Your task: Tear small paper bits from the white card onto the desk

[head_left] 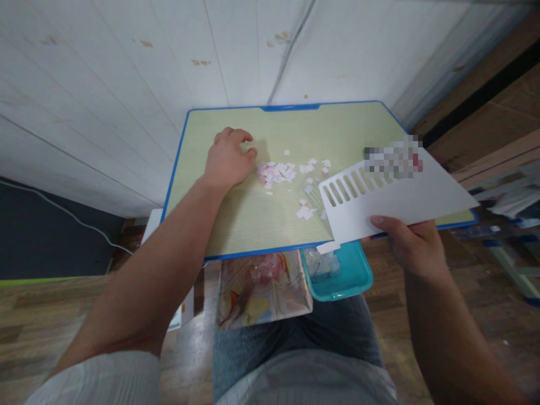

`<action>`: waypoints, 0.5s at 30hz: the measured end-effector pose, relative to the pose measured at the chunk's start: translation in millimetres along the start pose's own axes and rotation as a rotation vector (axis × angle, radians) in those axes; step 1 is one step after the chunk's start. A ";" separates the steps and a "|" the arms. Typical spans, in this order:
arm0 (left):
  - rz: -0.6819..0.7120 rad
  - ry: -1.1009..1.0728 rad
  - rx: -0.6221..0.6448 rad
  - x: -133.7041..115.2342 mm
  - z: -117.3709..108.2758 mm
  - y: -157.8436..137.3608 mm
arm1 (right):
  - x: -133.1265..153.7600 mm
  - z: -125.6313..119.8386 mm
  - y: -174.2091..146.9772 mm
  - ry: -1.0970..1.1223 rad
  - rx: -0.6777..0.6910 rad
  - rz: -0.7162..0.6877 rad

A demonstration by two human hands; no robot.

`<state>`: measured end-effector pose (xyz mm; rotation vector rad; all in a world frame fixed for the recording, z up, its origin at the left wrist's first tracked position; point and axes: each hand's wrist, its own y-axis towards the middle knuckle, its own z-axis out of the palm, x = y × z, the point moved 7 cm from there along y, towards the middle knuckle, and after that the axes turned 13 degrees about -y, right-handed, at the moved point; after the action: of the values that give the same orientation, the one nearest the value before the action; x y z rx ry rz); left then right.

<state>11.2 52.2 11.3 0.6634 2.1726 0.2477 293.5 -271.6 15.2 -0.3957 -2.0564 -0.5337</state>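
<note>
My left hand [230, 157] is over the left part of the table, fingers curved and thumb apart from the index finger, with nothing seen between them. Just right of its fingertips lies a heap of small pale pink and white paper squares [276, 173]. My right hand [415, 244] grips the lower edge of a white card [358, 216], thumb on top and the other fingers mostly hidden below. A row of slots runs along the card's far left edge, and a blurred patch covers its upper part. The card is held tilted over the table's right side.
The table [236, 225] has a blue rim. More squares are scattered near the card, beside thin clear strips [314, 194]. Below the front edge are a teal basket [348, 275] holding clear plastic and a patterned box [265, 304]. A cable [291, 50] runs down the wall behind.
</note>
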 end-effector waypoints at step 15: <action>-0.026 0.012 0.038 -6.2 -4.1 -0.9 | -15.1 -8.6 0.2 0.052 -0.298 0.070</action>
<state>10.9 48.3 17.7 0.6553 2.2008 0.1979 307.4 -276.9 6.1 -0.6204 -1.9089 -0.8028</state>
